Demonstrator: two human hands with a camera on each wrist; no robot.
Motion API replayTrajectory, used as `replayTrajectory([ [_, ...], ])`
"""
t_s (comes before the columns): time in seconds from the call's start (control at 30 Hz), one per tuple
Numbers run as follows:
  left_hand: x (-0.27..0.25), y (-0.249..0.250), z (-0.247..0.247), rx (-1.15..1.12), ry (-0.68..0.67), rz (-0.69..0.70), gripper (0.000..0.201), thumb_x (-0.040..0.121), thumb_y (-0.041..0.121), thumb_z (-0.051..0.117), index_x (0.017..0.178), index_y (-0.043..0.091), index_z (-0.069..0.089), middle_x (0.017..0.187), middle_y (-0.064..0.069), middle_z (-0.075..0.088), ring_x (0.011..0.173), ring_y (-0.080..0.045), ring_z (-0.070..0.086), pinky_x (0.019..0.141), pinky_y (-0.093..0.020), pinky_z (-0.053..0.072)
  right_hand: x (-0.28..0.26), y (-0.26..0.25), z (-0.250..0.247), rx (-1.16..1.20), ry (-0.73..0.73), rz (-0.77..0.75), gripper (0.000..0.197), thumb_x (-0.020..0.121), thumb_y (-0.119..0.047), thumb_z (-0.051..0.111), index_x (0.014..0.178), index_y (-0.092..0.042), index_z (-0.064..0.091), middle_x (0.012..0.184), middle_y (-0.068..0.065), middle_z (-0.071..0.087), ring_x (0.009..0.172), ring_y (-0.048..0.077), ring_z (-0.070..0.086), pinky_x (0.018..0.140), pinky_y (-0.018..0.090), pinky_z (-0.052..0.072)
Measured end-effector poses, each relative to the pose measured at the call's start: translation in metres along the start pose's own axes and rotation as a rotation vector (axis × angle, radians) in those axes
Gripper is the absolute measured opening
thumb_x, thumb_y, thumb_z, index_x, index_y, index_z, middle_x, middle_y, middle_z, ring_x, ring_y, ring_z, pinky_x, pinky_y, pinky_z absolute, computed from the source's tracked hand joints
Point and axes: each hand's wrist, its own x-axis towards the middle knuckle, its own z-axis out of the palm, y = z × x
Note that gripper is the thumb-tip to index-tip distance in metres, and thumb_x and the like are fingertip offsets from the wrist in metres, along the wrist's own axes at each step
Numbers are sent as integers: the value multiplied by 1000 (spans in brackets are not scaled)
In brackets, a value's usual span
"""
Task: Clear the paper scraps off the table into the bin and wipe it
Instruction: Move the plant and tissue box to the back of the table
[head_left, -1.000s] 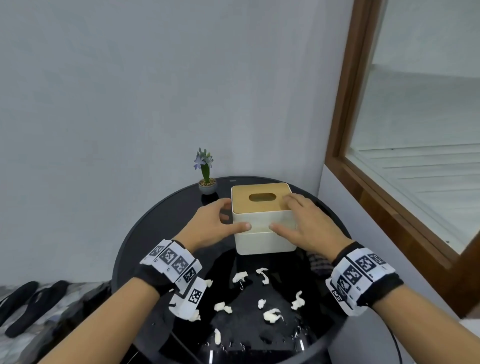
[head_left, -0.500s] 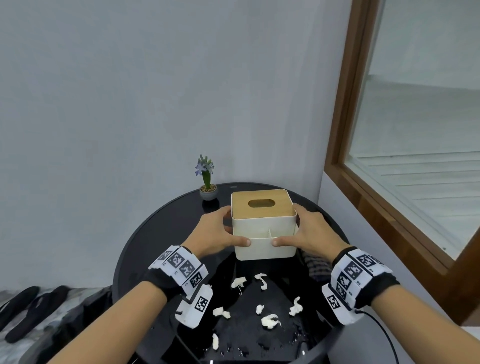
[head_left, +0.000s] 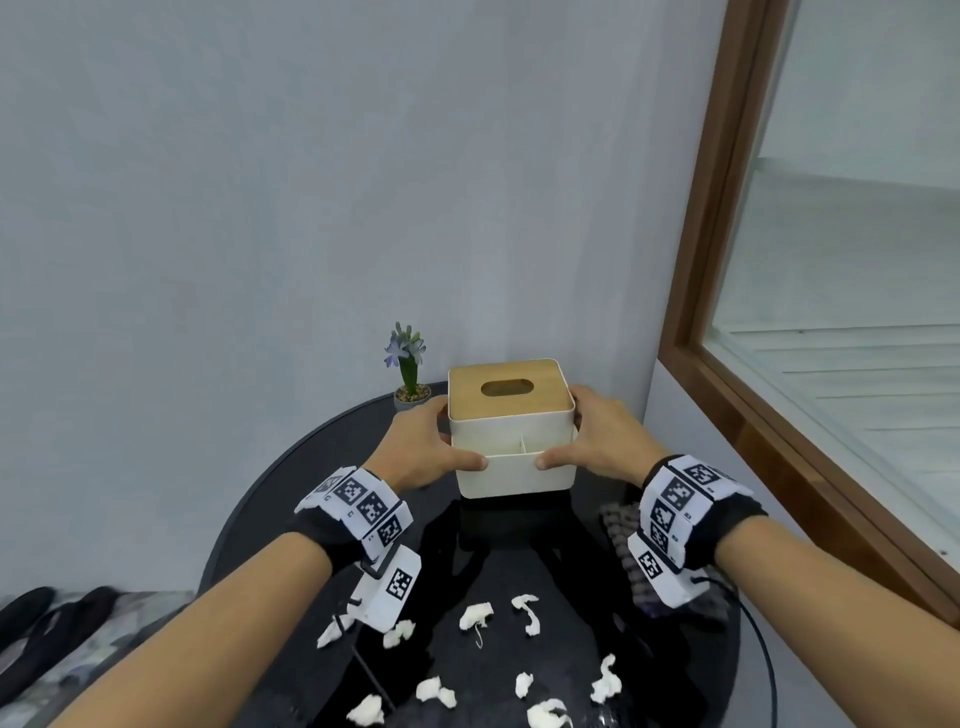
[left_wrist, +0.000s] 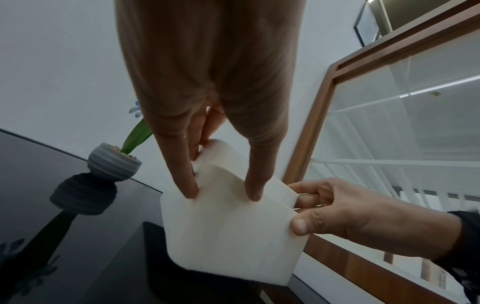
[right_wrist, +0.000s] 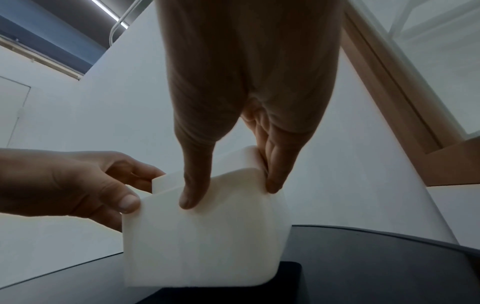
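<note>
A white box with a wooden slotted lid (head_left: 511, 426) (left_wrist: 228, 224) (right_wrist: 205, 232) hangs just above the round black glossy table (head_left: 311, 467), tilted in the wrist views. My left hand (head_left: 423, 452) (left_wrist: 207, 144) grips its left side, thumb on the front wall. My right hand (head_left: 602, 444) (right_wrist: 241, 144) grips the right side the same way. Several white paper scraps (head_left: 475, 616) lie scattered on the near part of the table, below my wrists. No bin is distinct from this box in view.
A small potted purple flower (head_left: 408, 371) (left_wrist: 114, 162) stands at the table's far edge, left of the box. A dark knitted cloth (head_left: 618, 525) lies under my right wrist. A wood-framed window (head_left: 727, 364) is close on the right. Black sandals (head_left: 47, 618) lie on the floor at left.
Both hands shifted from the box's top down to its sides and lifted it off the table. The box has moved up and slightly away from me.
</note>
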Motion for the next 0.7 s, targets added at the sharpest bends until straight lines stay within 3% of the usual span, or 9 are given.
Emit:
replayTrajectory([
  [0.13, 26, -11, -6, -19, 14, -7, 80, 55, 33, 90, 127, 29, 55, 115, 14, 66, 94, -5, 68, 85, -23, 53, 28, 1, 7, 18, 0, 3, 91, 45, -52, 88, 121, -20, 49, 108, 0, 62, 96, 18, 58, 81, 30, 50],
  [0.3, 50, -22, -7, -28, -5, -2, 71, 56, 29, 90, 120, 26, 59, 110, 11, 69, 94, -6, 69, 87, -29, 55, 52, 8, 17, 23, 12, -6, 91, 48, -49, 88, 124, -18, 49, 109, 1, 62, 97, 18, 57, 81, 30, 49],
  [0.47, 63, -28, -6, -60, 13, 10, 64, 60, 25, 90, 113, 33, 54, 111, 10, 68, 94, -7, 69, 81, -23, 55, 71, 14, 19, 33, 7, -9, 93, 47, -52, 87, 125, -18, 49, 109, -1, 62, 98, 18, 58, 84, 31, 50],
  [0.57, 71, -31, -5, -67, 20, 5, 70, 61, 26, 90, 120, 29, 54, 112, 9, 67, 94, -6, 69, 81, -23, 55, 80, 16, 18, 28, -7, -6, 97, 43, -58, 84, 125, -20, 49, 110, -2, 62, 99, 18, 59, 86, 34, 51],
  [0.7, 79, -35, -4, -56, 33, -1, 78, 62, 29, 90, 130, 24, 52, 115, 10, 65, 94, -4, 67, 73, -14, 49, 87, 18, 19, 42, -5, -2, 94, 47, -54, 85, 126, -20, 47, 111, 0, 60, 99, 17, 58, 85, 32, 50],
])
